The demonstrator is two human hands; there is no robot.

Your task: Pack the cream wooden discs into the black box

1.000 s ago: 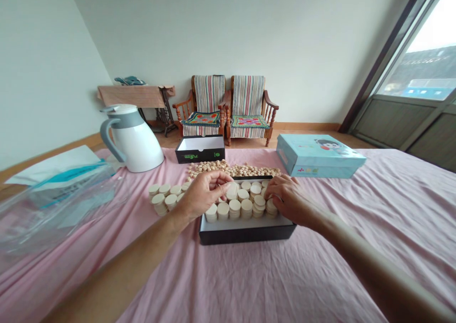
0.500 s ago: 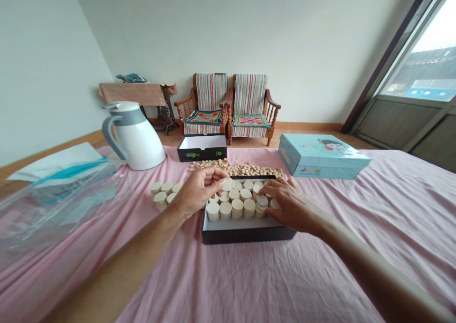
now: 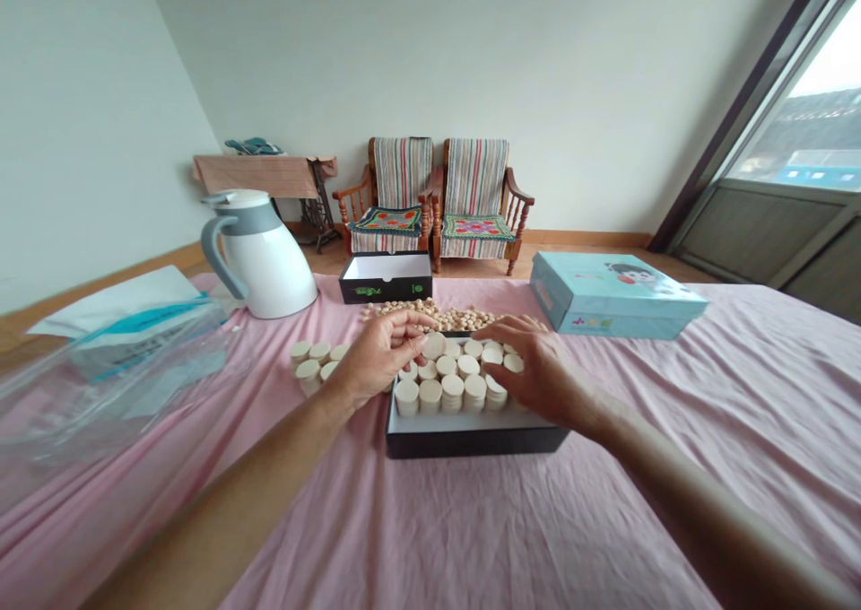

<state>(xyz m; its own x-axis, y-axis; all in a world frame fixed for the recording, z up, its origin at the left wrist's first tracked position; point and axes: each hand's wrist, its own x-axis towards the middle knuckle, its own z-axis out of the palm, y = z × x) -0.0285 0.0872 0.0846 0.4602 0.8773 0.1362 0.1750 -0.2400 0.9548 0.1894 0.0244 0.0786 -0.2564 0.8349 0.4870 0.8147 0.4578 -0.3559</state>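
Head view: left fingers (image 3: pixel 407 350) pinch one disc (image 3: pixel 435 345), right fingers (image 3: pixel 517 333) parted over stacked discs (image 3: pixel 451 392).

Disc stacks (image 3: pixel 452 395) stand in the front box (image 3: pixel 477 442) on the bench (image 3: pixel 471 529), other stacks (image 3: pixel 308 372) left of that box. Behind lie small round pieces (image 3: pixel 464 320), then the rear box (image 3: pixel 386 289). A vacuum jug (image 3: pixel 269 274) stands farther left, a lidded carton (image 3: pixel 605 303) right, armchairs (image 3: pixel 476 179) beyond.
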